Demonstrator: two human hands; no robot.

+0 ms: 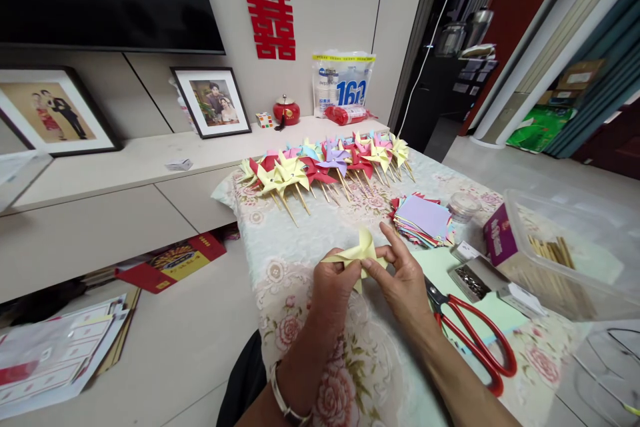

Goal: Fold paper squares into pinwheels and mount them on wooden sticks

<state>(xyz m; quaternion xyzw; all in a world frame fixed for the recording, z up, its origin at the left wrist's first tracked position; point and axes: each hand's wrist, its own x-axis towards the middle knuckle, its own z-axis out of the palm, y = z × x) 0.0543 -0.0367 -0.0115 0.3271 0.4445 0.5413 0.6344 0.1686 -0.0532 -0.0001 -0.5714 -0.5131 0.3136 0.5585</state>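
Observation:
My left hand (333,290) and my right hand (403,280) together hold a yellow paper pinwheel (357,252) with folded points, just above the floral tablecloth (280,260). Thumbs and forefingers of both hands pinch its middle. Red-handled scissors (473,340) lie on the table just right of my right hand. A stack of coloured paper squares (424,219) sits beyond my right hand. Several finished pinwheels on wooden sticks (325,167) lie in a row at the table's far end.
A clear plastic box with wooden sticks (560,260) stands at the right, with a purple carton (500,235), a small box of pins (470,280) and a clear round tub (463,205) near it. A low cabinet (100,213) with framed photos runs along the left.

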